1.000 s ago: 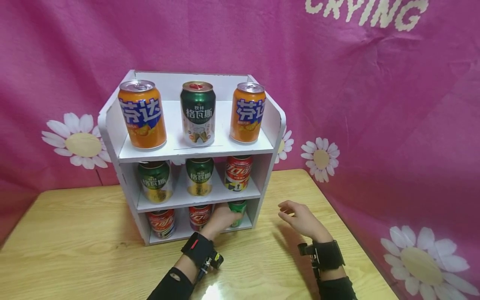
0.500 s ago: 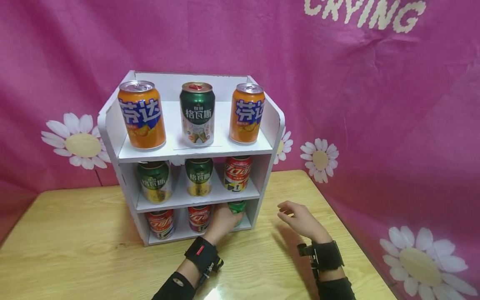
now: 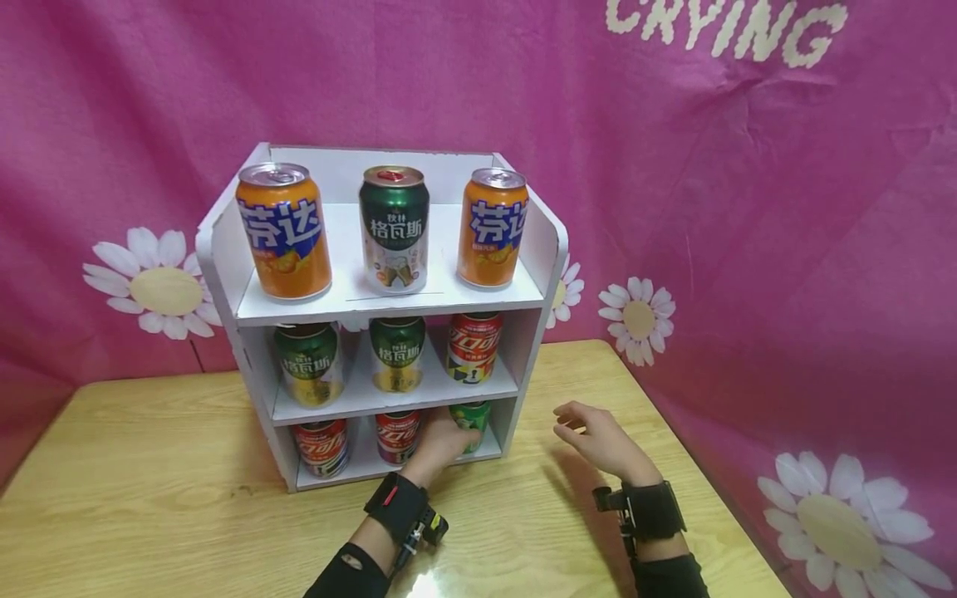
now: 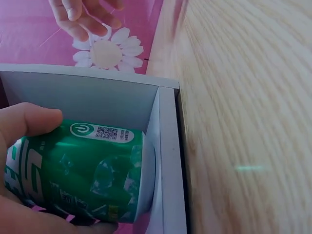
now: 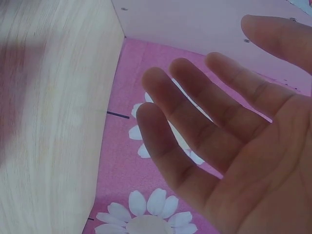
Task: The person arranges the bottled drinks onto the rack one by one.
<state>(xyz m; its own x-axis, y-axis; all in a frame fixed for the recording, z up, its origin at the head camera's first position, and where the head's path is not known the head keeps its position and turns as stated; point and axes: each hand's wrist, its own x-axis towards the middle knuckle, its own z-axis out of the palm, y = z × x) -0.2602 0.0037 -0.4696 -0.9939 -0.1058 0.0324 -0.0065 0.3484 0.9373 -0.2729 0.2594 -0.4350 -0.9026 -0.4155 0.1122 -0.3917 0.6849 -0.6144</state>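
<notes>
My left hand reaches into the bottom right of the white shelf and grips a green soda can. In the left wrist view, the thumb lies on one side of the green can and fingers curl round the other. The can's base is at the shelf floor; whether it touches is hard to tell. To the right of the shelf, my right hand hovers over the table with fingers loosely bent. The right wrist view shows the palm of that hand holding nothing.
Red cola cans stand left of my left hand on the bottom tier. Green-and-gold cans and a red can fill the middle tier. Orange cans flank a green-white can on top. Pink cloth hangs behind.
My left hand shifts slightly about the green can, and more of the can's front shows now beside the thumb. The right hand stays in place.
</notes>
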